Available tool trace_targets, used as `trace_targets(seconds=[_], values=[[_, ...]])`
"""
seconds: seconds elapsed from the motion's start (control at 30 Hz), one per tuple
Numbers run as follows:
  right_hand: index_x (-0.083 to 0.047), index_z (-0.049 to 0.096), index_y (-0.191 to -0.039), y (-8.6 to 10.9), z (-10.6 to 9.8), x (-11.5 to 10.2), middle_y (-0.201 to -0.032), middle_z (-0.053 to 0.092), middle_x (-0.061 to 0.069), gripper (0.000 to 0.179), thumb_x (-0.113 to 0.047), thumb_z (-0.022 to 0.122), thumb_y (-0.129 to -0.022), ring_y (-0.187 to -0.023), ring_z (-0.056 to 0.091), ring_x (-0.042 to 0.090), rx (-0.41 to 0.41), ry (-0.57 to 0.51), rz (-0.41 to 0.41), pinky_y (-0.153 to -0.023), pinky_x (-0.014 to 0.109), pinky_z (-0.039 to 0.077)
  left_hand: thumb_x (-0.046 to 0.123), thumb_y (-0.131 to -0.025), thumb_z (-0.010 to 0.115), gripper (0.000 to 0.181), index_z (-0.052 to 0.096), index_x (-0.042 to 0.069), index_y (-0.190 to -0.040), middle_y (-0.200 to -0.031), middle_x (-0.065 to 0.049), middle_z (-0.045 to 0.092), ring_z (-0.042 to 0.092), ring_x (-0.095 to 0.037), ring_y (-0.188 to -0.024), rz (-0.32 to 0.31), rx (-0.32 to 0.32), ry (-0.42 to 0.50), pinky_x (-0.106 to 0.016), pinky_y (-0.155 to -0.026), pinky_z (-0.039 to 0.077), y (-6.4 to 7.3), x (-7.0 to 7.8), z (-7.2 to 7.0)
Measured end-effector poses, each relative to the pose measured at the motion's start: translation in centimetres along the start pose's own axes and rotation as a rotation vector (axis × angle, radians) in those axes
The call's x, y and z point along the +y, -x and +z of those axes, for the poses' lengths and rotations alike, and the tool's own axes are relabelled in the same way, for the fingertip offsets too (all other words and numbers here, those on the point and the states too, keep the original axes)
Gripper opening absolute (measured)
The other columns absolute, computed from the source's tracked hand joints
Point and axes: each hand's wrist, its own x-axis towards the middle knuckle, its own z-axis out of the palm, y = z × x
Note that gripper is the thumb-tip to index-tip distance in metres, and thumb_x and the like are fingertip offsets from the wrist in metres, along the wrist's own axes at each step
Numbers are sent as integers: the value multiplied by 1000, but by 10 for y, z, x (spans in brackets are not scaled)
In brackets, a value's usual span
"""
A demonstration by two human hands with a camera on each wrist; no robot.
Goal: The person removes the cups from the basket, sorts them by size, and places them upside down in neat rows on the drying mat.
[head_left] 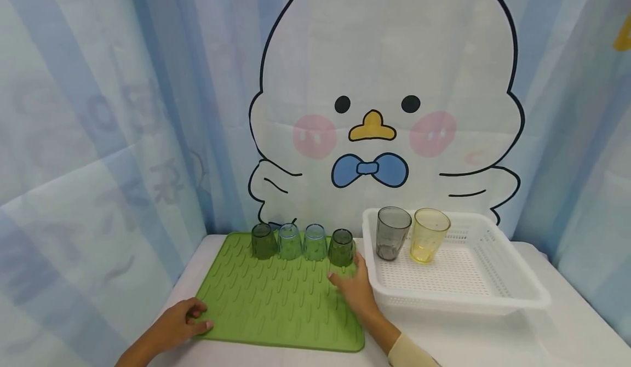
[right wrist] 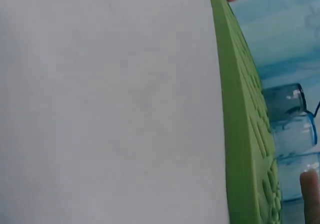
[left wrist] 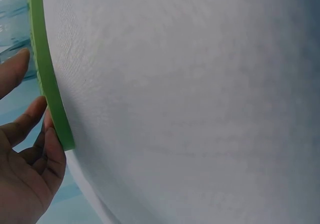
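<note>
On the bench point(head_left: 453, 340), a green mat point(head_left: 276, 307) lies flat, with 4 glasses in a row along its far edge, narrower ends up: a dark glass point(head_left: 264, 242) at the left, 2 bluish glasses point(head_left: 290, 242) between, and another dark glass point(head_left: 342, 248) at the right. The right hand point(head_left: 356, 288) is just beside that last one, thumb and fingers spread; I can't tell whether they touch it. The left hand point(head_left: 173, 324) rests at the mat's near left corner, its fingers loosely bent against the edge.

Close on the right stands a white basket point(head_left: 458, 299), its wall hemming in the right hand's outer side. 2 glasses sit inside it, mouths up: a grey glass point(head_left: 393, 234) and a yellow glass point(head_left: 430, 234). Behind everything hangs a striped curtain point(head_left: 98, 153) with a big bird point(head_left: 384, 55) printed on it.
</note>
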Motion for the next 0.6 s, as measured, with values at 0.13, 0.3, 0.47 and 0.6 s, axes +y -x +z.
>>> trace_targets(seconds=[0.13,0.3,0.47,0.6], values=[[-7,18,-149,22,-8,-3,-149,24,20,94,-26,78,-78,-75,63,24,-81,37,19,-74,37,52,31,-86,69,44,59,-6,-108,-94,-7,60,55,-20,-85,3,6,-4,-38,-72,48,0,1,0],[-5,27,-144,53,-25,-18,-147,28,23,85,-21,77,-78,-72,63,24,-244,5,20,-67,36,51,30,-85,70,42,60,-5,-106,-93,-7,61,56,-18,-83,30,27,-35,-34,-70,48,-2,1,1],[-8,38,-138,72,-55,-43,-143,34,20,69,-19,75,-81,-78,67,26,-403,-35,-47,-64,38,54,30,-86,69,42,59,-5,-107,-94,-8,61,57,-21,-85,1,17,-14,-38,-72,49,-3,2,1],[-8,45,-131,64,-85,-62,-135,44,15,56,-18,72,-83,-75,66,26,-423,11,-143,-63,36,54,30,-86,69,42,59,-5,-107,-95,-8,61,58,-23,-86,-29,0,-4,-41,-73,49,-3,3,1]])
